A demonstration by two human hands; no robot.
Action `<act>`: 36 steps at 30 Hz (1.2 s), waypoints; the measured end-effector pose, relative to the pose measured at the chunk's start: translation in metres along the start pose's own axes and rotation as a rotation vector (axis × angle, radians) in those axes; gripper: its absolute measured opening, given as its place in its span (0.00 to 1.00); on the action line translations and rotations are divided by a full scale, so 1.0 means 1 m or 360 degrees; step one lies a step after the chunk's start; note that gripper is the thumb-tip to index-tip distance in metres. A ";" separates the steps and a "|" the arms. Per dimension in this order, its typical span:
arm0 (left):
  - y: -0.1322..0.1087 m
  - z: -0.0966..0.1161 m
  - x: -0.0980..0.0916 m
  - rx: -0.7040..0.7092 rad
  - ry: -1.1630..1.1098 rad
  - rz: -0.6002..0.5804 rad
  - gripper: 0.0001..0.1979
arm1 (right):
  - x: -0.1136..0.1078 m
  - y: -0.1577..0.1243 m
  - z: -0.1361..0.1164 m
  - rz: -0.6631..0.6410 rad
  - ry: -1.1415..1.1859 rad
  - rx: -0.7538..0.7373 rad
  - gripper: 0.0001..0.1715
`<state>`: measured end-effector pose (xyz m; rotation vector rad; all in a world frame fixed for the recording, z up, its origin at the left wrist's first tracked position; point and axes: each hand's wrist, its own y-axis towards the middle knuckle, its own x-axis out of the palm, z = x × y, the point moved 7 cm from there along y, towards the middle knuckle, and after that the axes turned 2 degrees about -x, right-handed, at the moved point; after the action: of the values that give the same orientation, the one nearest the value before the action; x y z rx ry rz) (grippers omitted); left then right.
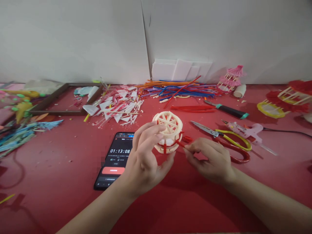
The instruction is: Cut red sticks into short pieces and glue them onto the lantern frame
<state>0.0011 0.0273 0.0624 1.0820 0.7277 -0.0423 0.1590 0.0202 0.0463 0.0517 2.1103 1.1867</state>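
Steadily, my left hand (146,159) gripped the round cream frame (168,122), which sat near the centre of the picture. Its fingers lay over the upper left rim and its thumb came round the lower side. Spokes crossed the top ring, and red strands and a short upright red piece showed on the lower part. My right hand (212,159), right of centre, had thumb and forefinger pinched on a red strip (179,143). The strip's far end met the frame's right side, though I could not tell if it was fastened there.

A phone (113,161) lay at lower left of centre, partly behind my left hand, its screen reading 01:13:08. Just beyond my right hand were scissors (215,133) with yellow and red handles, then a pink glue gun (248,131) at middle right and a dark-handled cutter (231,111) above them. Red strips (192,108) lay just above centre, below a heap of coloured strips (168,89). White panels (180,69) leaned on the wall at upper centre. Left of the heap spread pale scraps (122,107), beside a brown frame (58,113). A pink tiered model (231,78) stood at upper right.
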 end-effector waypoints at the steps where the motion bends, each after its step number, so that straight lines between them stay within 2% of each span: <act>1: -0.001 -0.001 -0.001 -0.0006 -0.0034 0.0041 0.42 | 0.000 0.000 -0.001 -0.0001 0.0001 -0.0016 0.09; 3: -0.003 -0.003 -0.002 -0.0006 -0.0075 0.0089 0.46 | 0.000 0.000 -0.001 -0.0007 -0.0002 -0.0029 0.08; 5: -0.004 -0.002 0.000 0.0000 -0.0014 0.0038 0.46 | -0.001 0.000 -0.002 -0.0008 0.0001 -0.0027 0.08; 9: -0.005 -0.001 0.005 -0.0019 0.0326 -0.0171 0.33 | -0.002 0.000 -0.007 0.0014 0.0023 -0.0061 0.08; 14: -0.003 0.000 0.003 0.0027 0.0474 -0.0135 0.27 | -0.003 0.000 -0.014 0.0022 -0.0025 -0.0100 0.08; 20: -0.001 0.003 0.004 0.0049 0.0521 -0.0084 0.26 | -0.002 0.001 -0.016 -0.0003 -0.0006 -0.0101 0.08; 25: -0.002 0.005 0.007 0.0014 0.0569 -0.0114 0.26 | -0.001 0.001 -0.017 -0.0027 -0.0063 -0.0155 0.09; 31: -0.004 0.003 0.008 0.0019 0.0590 -0.0135 0.29 | 0.002 -0.003 -0.017 -0.0058 -0.0095 -0.0210 0.07; 36: -0.004 0.004 0.007 0.0046 0.0566 -0.0094 0.31 | 0.003 -0.004 -0.016 -0.0085 -0.0112 -0.0205 0.10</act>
<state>0.0070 0.0238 0.0568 1.1084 1.0813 0.0919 0.1479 0.0069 0.0466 -0.0213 1.9583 1.2679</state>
